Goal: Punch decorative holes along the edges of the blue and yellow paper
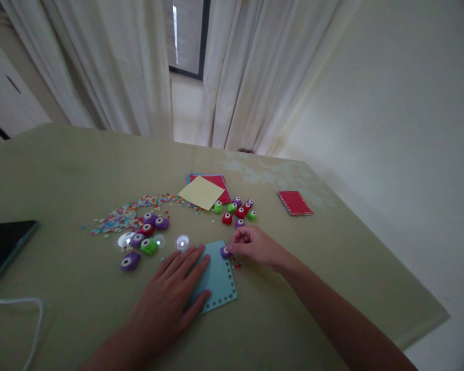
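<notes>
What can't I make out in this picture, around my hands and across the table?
All in the head view:
Light-blue card, left part: covered by the left hand.
Purple one-eyed punch, right side: hidden by the right hand's fingertips.
Red card in the stack: partly under the pale yellow sheet.
Dark-screened device: cut off by the left edge.
Confetti: pieces too small to tell each shape.

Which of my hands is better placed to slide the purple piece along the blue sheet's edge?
Probably your right hand: it touches the purple piece, while your left hand lies flat on the blue sheet.
</notes>
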A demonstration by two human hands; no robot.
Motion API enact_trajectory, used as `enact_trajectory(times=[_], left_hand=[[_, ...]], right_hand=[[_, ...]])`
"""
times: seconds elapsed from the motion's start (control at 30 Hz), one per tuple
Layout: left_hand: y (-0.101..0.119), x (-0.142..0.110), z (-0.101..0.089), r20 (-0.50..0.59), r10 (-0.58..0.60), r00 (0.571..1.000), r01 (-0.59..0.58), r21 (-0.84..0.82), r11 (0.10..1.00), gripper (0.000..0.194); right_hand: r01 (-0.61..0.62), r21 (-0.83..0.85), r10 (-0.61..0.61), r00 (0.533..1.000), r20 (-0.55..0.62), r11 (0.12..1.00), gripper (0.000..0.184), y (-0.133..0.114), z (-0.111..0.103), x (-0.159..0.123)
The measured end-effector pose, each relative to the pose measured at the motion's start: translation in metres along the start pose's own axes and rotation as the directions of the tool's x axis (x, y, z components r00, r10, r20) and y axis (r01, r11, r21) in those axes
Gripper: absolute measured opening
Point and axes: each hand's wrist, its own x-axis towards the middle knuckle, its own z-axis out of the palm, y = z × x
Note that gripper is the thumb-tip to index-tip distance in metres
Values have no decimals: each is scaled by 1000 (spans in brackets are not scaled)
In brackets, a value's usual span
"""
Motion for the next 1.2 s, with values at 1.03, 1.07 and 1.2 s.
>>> enact_trajectory(times=[1.03,1.07,1.2], left_hand=[[0,-1,5,-57,16,998,-16,-6,1000,56],[0,0,5,-60,22,998,-22,0,1000,56],[0,-1,7,-55,20,998,-20,5,1000,56]], right_hand=[[-30,-546,74,995,59,837,41,-40,7,15],[-31,-545,77,995,63,838,42,-40,7,16],[-28,-506,83,993,88,862,40,-40,2,17]])
